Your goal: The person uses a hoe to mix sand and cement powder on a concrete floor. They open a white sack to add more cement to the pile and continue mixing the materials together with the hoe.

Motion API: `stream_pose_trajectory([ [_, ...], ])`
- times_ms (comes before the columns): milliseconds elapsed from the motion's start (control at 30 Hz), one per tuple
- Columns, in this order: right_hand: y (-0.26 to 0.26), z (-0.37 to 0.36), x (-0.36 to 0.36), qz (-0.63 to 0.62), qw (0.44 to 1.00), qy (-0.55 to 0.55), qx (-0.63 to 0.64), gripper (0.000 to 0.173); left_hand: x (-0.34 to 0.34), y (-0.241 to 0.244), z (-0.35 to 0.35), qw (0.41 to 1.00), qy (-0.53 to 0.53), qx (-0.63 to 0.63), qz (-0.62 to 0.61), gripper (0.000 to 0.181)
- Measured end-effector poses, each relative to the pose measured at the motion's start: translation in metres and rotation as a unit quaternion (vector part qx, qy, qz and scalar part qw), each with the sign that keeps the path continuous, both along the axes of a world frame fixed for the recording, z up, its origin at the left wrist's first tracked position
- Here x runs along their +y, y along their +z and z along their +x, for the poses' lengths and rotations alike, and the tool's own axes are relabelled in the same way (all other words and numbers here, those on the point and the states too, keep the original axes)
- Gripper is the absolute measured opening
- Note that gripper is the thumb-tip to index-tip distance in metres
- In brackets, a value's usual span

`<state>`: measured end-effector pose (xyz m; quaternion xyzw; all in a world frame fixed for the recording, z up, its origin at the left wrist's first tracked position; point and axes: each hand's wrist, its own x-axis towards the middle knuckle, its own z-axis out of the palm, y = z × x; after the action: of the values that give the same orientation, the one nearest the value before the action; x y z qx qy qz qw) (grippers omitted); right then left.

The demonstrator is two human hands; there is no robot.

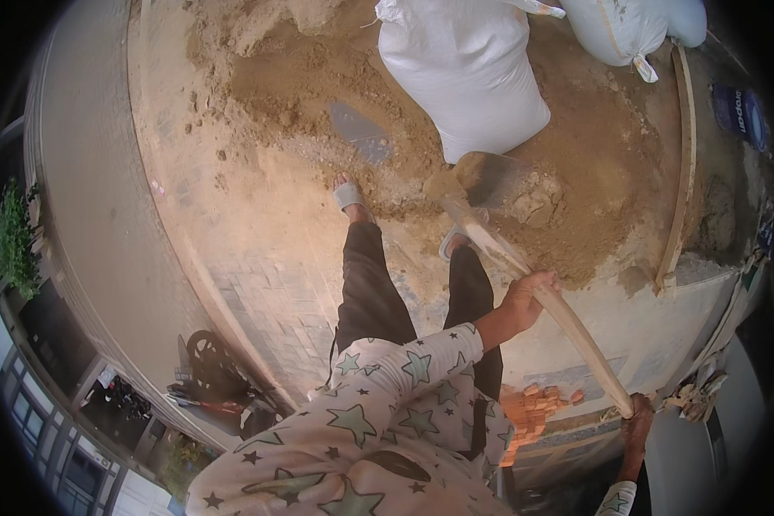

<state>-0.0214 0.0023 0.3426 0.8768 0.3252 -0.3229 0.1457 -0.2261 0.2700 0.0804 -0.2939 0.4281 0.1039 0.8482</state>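
Note:
A hoe's wooden handle (584,338) slants across the right half of the view. My left hand (527,300) is closed around the middle of the handle, and my right hand (636,413) holds its lower-right end. The hoe's broad metal blade (493,178), smeared with soil, is low over the sandy soil (587,187), just below a full white woven sack (471,84). Lumps of pale soil (537,198) lie beside the blade. My sandalled feet stand apart at the edge of the soil, one of them close to the hoe's head.
More white sacks (619,29) stand at the upper right. A grey flat piece (363,132) lies in the soil. A wooden board (682,168) edges the soil, with a blue bucket (740,116) beyond it. Orange bricks (530,413) are piled below; a motorcycle (216,380) is at lower left.

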Motion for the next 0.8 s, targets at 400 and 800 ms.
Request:
stream_pose_trajectory([
  [400, -0.214, -0.242, 0.326, 0.007, 0.908, 0.081, 0.41, 0.035, 0.315, -0.094, -0.332, 0.922, 0.107, 0.322, 0.186, 0.017],
  [800, -0.354, -0.463, 0.678, 0.175, 0.896, 0.157, 0.376, 0.041, 0.481, -0.102, -0.377, 0.765, 0.118, 0.474, 0.419, 0.014],
])
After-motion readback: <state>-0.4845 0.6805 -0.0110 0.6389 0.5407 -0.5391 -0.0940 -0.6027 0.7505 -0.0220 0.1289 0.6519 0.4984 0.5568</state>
